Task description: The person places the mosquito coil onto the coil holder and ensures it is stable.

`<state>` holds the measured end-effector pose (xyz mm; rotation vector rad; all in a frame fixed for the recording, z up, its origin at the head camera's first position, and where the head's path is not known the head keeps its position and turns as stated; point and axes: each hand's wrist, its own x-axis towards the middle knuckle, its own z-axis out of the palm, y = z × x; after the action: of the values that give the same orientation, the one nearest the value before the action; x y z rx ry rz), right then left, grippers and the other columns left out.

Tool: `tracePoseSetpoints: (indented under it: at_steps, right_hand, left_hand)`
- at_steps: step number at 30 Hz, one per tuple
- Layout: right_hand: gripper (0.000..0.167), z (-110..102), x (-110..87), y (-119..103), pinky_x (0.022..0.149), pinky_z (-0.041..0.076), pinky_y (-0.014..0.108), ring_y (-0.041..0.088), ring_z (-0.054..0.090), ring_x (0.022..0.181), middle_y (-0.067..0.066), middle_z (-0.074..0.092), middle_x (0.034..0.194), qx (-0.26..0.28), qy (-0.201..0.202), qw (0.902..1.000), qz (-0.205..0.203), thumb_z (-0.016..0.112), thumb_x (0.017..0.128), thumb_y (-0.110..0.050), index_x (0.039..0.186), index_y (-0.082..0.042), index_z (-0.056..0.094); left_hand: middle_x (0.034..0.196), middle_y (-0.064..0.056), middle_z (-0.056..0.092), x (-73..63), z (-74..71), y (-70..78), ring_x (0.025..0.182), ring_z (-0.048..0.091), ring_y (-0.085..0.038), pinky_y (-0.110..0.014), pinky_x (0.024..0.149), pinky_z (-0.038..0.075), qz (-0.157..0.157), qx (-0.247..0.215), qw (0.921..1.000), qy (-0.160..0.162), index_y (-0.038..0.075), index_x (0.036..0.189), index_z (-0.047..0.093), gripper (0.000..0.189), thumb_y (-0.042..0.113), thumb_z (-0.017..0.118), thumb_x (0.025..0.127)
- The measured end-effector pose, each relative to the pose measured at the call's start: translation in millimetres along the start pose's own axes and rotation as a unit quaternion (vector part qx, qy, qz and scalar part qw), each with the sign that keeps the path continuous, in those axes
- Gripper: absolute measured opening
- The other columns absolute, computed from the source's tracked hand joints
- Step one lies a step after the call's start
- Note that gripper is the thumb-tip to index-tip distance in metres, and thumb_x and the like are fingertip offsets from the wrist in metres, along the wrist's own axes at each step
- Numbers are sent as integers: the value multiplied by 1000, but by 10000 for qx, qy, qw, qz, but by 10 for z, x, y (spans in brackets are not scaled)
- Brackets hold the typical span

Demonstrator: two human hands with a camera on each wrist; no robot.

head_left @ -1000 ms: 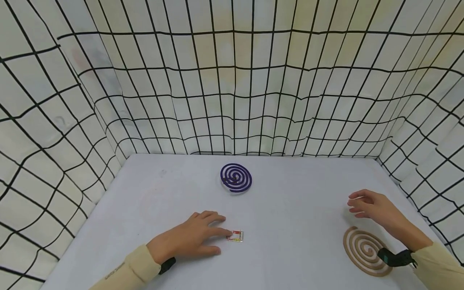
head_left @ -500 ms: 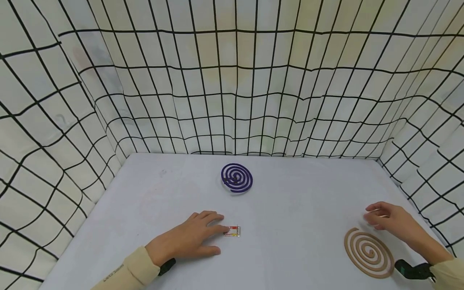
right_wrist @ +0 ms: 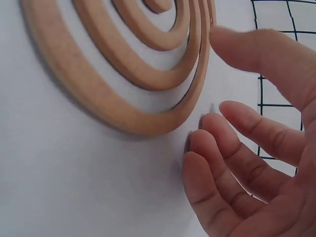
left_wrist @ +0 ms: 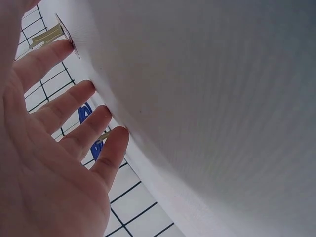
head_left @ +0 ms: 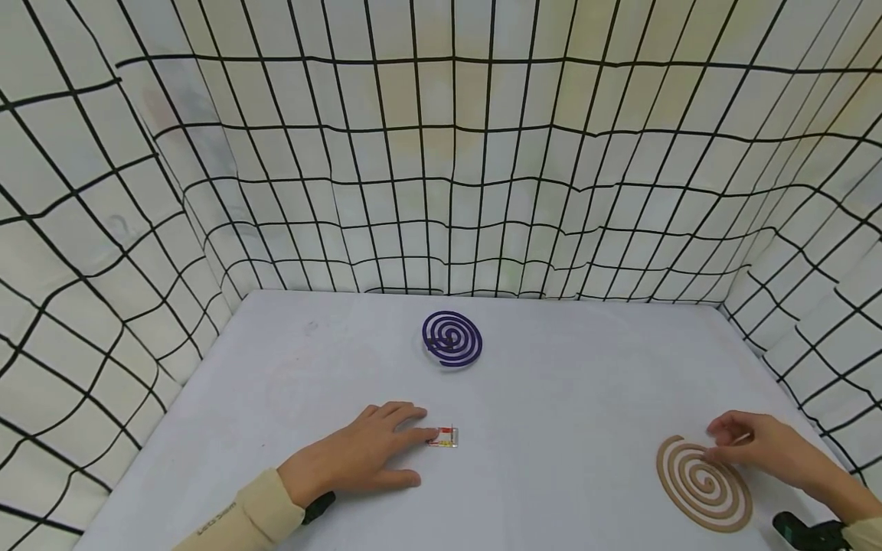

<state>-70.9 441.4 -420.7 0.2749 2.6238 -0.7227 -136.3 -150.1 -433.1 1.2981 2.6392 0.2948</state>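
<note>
A tan mosquito coil (head_left: 704, 484) lies flat on the white table at the right. My right hand (head_left: 772, 451) is at its upper right edge; the thumb (right_wrist: 237, 47) reaches the outer ring, contact unclear, and the other fingers bend loosely beside the coil with nothing between them. My left hand (head_left: 365, 451) rests palm down, fingers spread. Its index fingertip touches a small shiny metal coil stand (head_left: 446, 437), whose upright tab (left_wrist: 48, 36) shows in the left wrist view. Farther back lies a dark purple mosquito coil (head_left: 452, 339), with a small dark piece near its centre.
A black grid net (head_left: 448, 184) over pale panels encloses the table on the back, left and right. White tabletop (head_left: 565, 428) stretches between the two hands.
My right hand has moved right and down to the tan coil's edge. The stand under my left index finger has turned slightly and shifted away from me. The left hand stays nearly still.
</note>
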Motion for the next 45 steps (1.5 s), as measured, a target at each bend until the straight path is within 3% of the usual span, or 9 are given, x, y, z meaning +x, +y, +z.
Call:
tracePoseSetpoints:
  at_steps: [7,20,33,45]
  right_hand:
    - [55,57,-52,0,69,44,25,12,55,86,1,61,96,77,-160,9998,-128,81,88,-43,119,-1,63]
    - [51,96,-78,-13,68,40,24,8,51,80,0,59,91,-111,-124,9995,-283,83,86,-42,114,-4,63]
    - [55,83,-92,-21,74,47,32,17,60,96,1,65,102,-582,-23,9983,-84,84,83,-49,112,-7,65]
    - [56,105,-109,11,66,40,25,13,51,83,0,59,91,-393,-90,9991,-116,88,79,-44,110,-4,64]
  left_hand:
    - [159,-2,47,-12,-4,-7,149,42,-27,-53,114,40,2,8,10000,22,35,153,50,60,61,59,99]
    - [158,-1,47,-2,13,-10,148,42,-26,-53,114,40,58,-66,9999,61,36,152,50,59,61,59,99]
    - [159,-1,46,0,9,-18,149,41,-27,-53,115,39,13,-121,9999,12,37,152,49,59,60,59,99]
    - [159,-1,46,6,14,-18,150,41,-27,-54,114,38,-6,-176,9998,-16,37,153,49,60,60,60,99]
